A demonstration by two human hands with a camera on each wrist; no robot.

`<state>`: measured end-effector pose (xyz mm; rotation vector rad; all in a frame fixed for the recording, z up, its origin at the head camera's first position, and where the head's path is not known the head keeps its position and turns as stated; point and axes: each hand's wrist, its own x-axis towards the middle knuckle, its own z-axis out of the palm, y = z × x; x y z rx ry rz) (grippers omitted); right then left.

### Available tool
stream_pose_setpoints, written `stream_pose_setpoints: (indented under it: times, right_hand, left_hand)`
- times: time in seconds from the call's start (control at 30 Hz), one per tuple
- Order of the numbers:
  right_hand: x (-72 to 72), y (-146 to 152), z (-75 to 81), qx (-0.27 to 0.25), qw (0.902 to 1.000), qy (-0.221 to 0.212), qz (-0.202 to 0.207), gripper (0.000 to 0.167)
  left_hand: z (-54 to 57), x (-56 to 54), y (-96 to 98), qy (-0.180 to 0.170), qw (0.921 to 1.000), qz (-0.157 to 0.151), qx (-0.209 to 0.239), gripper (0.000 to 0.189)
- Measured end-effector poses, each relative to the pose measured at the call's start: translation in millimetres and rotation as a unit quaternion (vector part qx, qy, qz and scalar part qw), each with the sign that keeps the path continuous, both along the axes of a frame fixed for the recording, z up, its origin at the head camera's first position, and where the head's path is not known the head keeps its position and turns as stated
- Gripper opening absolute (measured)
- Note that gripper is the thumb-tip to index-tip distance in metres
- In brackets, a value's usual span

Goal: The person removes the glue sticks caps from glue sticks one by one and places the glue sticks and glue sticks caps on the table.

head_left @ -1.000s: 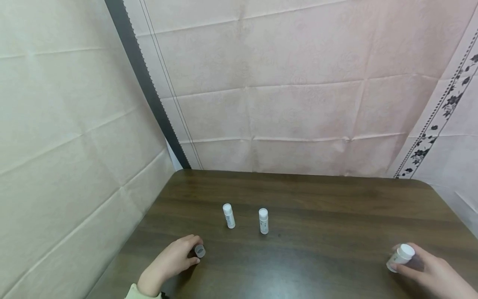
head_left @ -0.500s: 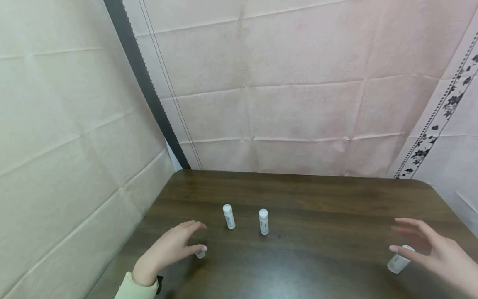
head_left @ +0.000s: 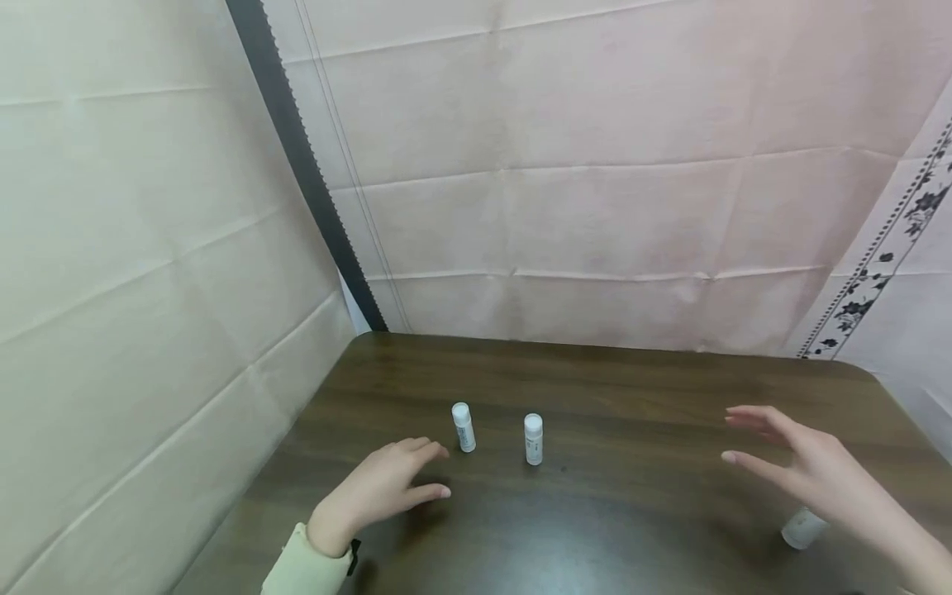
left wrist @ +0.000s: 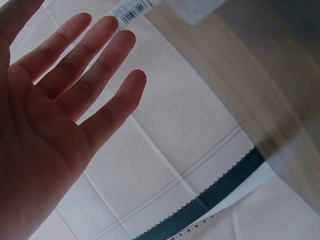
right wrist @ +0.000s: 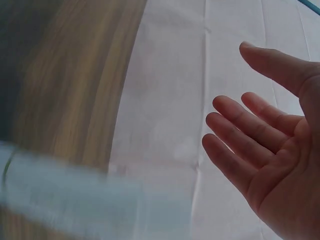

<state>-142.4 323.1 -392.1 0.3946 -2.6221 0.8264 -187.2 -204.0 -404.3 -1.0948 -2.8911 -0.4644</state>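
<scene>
My left hand [head_left: 387, 487] hovers over the left part of the dark table with fingers spread and nothing in it. Just beyond its fingertips stands a small white-capped bottle [head_left: 464, 427]; a second like it [head_left: 534, 440] stands to the right. In the left wrist view, a barcoded label [left wrist: 131, 11] shows past the fingertips. My right hand [head_left: 799, 459] is raised on the right side, thumb apart from relaxed fingers, holding nothing. Below its wrist is a wider white bottle [head_left: 803, 529], its top hidden; a pale blurred bottle [right wrist: 90, 195] fills the right wrist view's lower left.
The dark wooden table [head_left: 632, 397] has rounded far corners. A pale creased cloth [head_left: 595, 207] hangs behind it, and another cloth [head_left: 149, 273] stands along the left side. In the left wrist view, a translucent object [left wrist: 195, 10] is cut off by the top edge.
Both hands have let go of the containers they held. My left hand has moved right, covering its small container; my right hand has risen and moved left, leaving the wider bottle standing.
</scene>
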Motion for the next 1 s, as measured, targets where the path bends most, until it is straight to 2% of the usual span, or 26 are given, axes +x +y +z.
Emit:
stream_pose_setpoints:
  times: [0.17, 0.3, 0.57, 0.73, 0.87, 1.0]
  right_hand:
    - [-21.7, -25.0, 2.7, -0.008, 0.9992, -0.021, 0.034, 0.046]
    - [-38.6, -46.5, 1.8, -0.021, 0.9962, -0.061, 0.058, 0.045]
    - [-73.0, -82.7, -11.7, -0.056, 0.98, -0.146, 0.123, 0.053]
    - [-92.2, -106.5, -23.8, -0.062, 0.9705, -0.16, 0.169, 0.057]
    - [-101.6, -131.7, -35.4, -0.071, 0.9628, -0.166, 0.201, 0.06]
    - [-103.5, -156.3, -47.4, -0.09, 0.9533, -0.178, 0.227, 0.063]
  left_hand:
    - [-0.6, 3.6, 5.1, 0.024, 0.9996, -0.01, -0.008, 0.04]
    - [1.3, 6.6, 6.7, 0.033, 0.9993, -0.004, -0.018, 0.038]
    - [4.1, 6.9, 15.5, 0.035, 0.9989, -0.008, -0.032, 0.038]
    - [2.6, 6.5, 21.3, 0.036, 0.9986, -0.01, -0.037, 0.038]
    - [1.1, 7.9, 22.0, 0.039, 0.9984, -0.01, -0.038, 0.037]
    - [0.6, 10.0, 21.0, 0.035, 0.9986, -0.011, -0.038, 0.037]
